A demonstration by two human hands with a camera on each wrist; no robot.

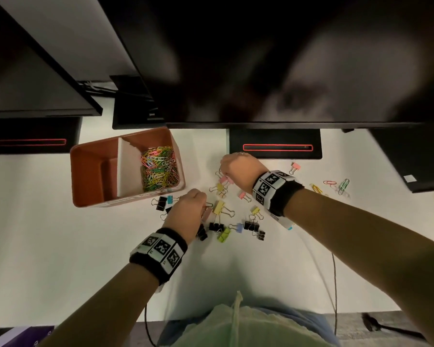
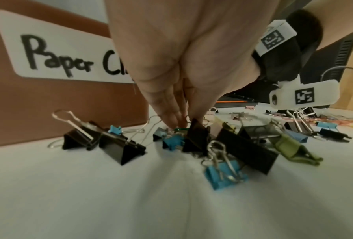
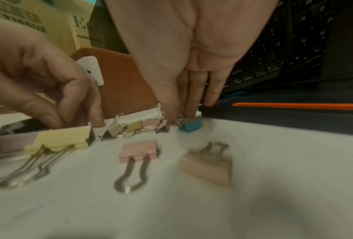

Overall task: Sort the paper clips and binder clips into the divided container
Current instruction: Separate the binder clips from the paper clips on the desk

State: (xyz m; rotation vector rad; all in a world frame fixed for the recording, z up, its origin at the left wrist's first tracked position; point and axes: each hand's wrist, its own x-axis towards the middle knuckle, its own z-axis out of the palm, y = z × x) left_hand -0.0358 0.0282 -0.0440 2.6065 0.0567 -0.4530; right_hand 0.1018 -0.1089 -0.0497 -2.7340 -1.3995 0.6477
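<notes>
The brown divided container [image 1: 95, 171] stands on the white table, back left. Its right compartment holds several coloured paper clips [image 1: 158, 169]; its left compartment shows nothing inside. Its front label [image 2: 65, 53] reads "Paper Cl...". Several binder clips [image 1: 221, 209] in black, yellow, pink and blue lie scattered in front of it. My left hand [image 1: 203, 204] reaches down among them and pinches a small green clip [image 2: 180, 129] beside a black binder clip [image 2: 196, 137]. My right hand [image 1: 222, 171] is farther back, and its fingertips [image 3: 171, 119] pinch the wire handle of a blue binder clip [image 3: 191, 127].
A few loose paper clips [image 1: 331, 186] and a pink binder clip [image 1: 295, 167] lie to the right. Black monitor stands [image 1: 276, 145] and a large monitor [image 1: 261, 58] close off the back. A keyboard [image 3: 284, 56] is behind the right hand. Cables [image 1: 335, 284] run over the table's front edge.
</notes>
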